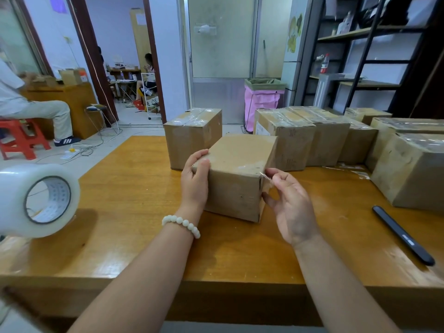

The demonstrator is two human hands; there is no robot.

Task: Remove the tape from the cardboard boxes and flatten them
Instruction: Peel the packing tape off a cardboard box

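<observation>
At the far left edge of the wooden table (134, 212) a large roll of clear packing tape (36, 200) lies on its side, its cardboard core printed with small marks too blurred to read. Beyond it, on the tiled floor, a red plastic stool (22, 138) holds a seated person (31, 102), and an open doorway shows a second room with another person seated at a desk. In the middle of the table sits a small cardboard box (237, 179); the left hand (195, 181), a white bead bracelet (181, 223) on its wrist, grips the box's near left corner with thumb on top and fingers wrapped around the side. The right hand (292, 207) pinches a strip of clear tape (265, 177) between thumb and forefinger at the box's near right corner, the other fingers loosely spread. Behind stand more taped boxes (286, 138); faint print on their faces cannot be read. A black utility knife (403, 235) lies at the right, and metal shelving (360, 56) lines the wall.
</observation>
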